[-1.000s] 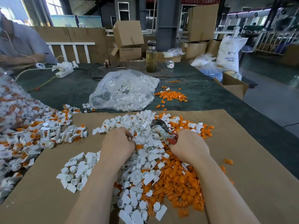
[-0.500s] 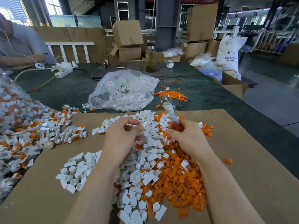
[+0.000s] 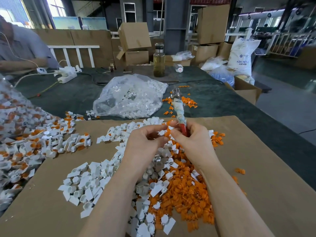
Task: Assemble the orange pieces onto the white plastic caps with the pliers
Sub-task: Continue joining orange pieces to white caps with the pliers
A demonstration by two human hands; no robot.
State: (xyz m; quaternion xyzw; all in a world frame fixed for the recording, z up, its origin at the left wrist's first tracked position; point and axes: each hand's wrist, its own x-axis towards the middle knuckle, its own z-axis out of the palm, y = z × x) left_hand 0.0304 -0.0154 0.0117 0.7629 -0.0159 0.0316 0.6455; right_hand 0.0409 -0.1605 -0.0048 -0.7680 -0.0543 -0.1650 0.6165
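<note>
My left hand (image 3: 144,142) pinches a small white cap (image 3: 161,132) above the heap. My right hand (image 3: 194,141) grips the pliers (image 3: 179,113) by their red, tape-wrapped handles, metal jaws pointing up and away, and its fingertips hold an orange piece (image 3: 168,131) against the cap. Below my hands a mixed heap lies on brown cardboard (image 3: 256,177): white caps (image 3: 89,182) to the left, orange pieces (image 3: 186,194) to the right.
Assembled white-and-orange parts (image 3: 34,142) spread at the left. A clear bag of white caps (image 3: 130,96) lies behind the cardboard, loose orange pieces (image 3: 186,101) beside it. A bottle (image 3: 159,60), a power strip (image 3: 66,75) and boxes stand farther back. A person (image 3: 18,47) sits far left.
Both hands lifted off the heap and came together. The pliers swung from lying low over the pile to pointing upward. My left hand picked up a white cap.
</note>
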